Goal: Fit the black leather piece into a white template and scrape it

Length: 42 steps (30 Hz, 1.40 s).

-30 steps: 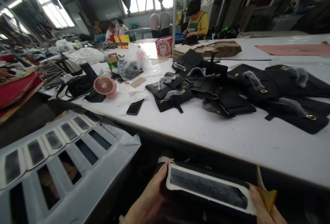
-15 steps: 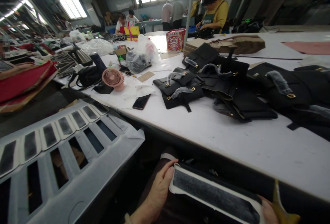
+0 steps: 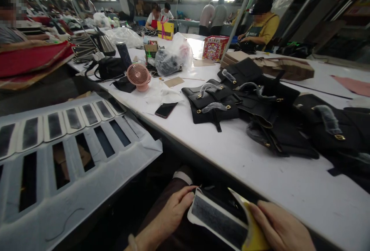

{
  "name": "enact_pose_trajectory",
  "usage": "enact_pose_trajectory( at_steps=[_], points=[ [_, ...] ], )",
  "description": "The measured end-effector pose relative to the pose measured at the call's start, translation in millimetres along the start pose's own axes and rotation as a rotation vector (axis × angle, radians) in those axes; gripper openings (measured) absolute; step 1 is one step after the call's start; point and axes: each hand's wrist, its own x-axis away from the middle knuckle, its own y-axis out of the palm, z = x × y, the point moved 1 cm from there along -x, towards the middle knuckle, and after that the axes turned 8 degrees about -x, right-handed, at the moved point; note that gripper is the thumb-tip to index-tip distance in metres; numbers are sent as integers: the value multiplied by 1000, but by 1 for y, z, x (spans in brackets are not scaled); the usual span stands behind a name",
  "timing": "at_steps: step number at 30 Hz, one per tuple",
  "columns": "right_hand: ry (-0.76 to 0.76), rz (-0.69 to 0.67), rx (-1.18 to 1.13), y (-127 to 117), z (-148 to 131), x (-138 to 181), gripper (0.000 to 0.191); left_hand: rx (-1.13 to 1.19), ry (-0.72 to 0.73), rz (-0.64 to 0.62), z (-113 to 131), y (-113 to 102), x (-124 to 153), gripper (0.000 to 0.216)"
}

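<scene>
Low in front of me, a flat black piece with a white border (image 3: 218,214) lies slanted over my lap. My left hand (image 3: 176,212) pinches its left end between thumb and fingers. In my right hand (image 3: 280,224) is a yellow flexible piece (image 3: 256,229), its pale upper edge tapering to a point. This yellow piece hides the right end of the bordered piece; whether the two touch, I cannot tell. Dark material shows behind the bordered piece, too dim to make out.
A pale rack (image 3: 115,174) with slots holds several similar bordered pieces (image 3: 53,123) at left. On the white table (image 3: 231,174) lie several black handbags (image 3: 214,104), a phone (image 3: 166,110) and a pink fan (image 3: 138,76). Other people, one in yellow (image 3: 270,27), are farther back.
My right hand has moved from the right end of the bordered piece to up and left, bringing the yellow piece over it. My left hand keeps its hold. The view has shifted left.
</scene>
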Motion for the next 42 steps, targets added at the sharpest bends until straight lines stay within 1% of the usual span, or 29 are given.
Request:
enact_pose_trajectory(
  at_steps=[1, 3, 4, 5, 8, 10, 13, 16, 19, 21, 24, 27, 31, 36, 42],
  points=[
    [-125, -35, 108, 7, -17, -17, 52, -6, 4, 8, -1, 1, -1, 43],
    [-393, -104, 296, 23, -48, -49, 50, 10, 3, 41, -4, 4, -2, 44],
    [-515, -137, 362, 30, -62, -64, 48, 38, 1, 60, -7, 6, -3, 47],
    [-587, -173, 377, 37, -74, -77, 46, 75, 3, 79, -9, 8, -4, 52],
    [-738, -260, 378, 48, -98, -106, 44, 202, 49, 158, -15, 13, -6, 74],
    [-825, -312, 374, 50, -109, -119, 44, 239, 78, 224, -14, 15, -6, 83],
    [-947, -391, 359, 50, -122, -132, 43, 179, 77, 321, -9, 16, -3, 83],
    [-1043, -445, 349, 52, -133, -142, 43, 71, 74, 361, -3, 16, -1, 71],
    [-1121, -477, 355, 57, -142, -149, 44, -71, 71, 356, -1, 14, 0, 55],
    [-1163, -494, 364, 60, -147, -152, 45, -197, 61, 357, -1, 13, 0, 48],
    [-1206, -519, 385, 62, -152, -155, 46, -346, 53, 352, -1, 11, 1, 48],
    [-1230, -542, 406, 64, -154, -155, 46, -448, 79, 327, 2, 10, 2, 49],
    [-1237, -553, 432, 66, -153, -154, 48, -556, 111, 308, 8, 9, 5, 48],
    [-1230, -555, 459, 68, -151, -152, 50, -636, 156, 287, 14, 9, 6, 47],
    [-1164, -547, 482, 69, -147, -146, 52, -708, 184, 277, 14, 10, 7, 47]
  ],
)
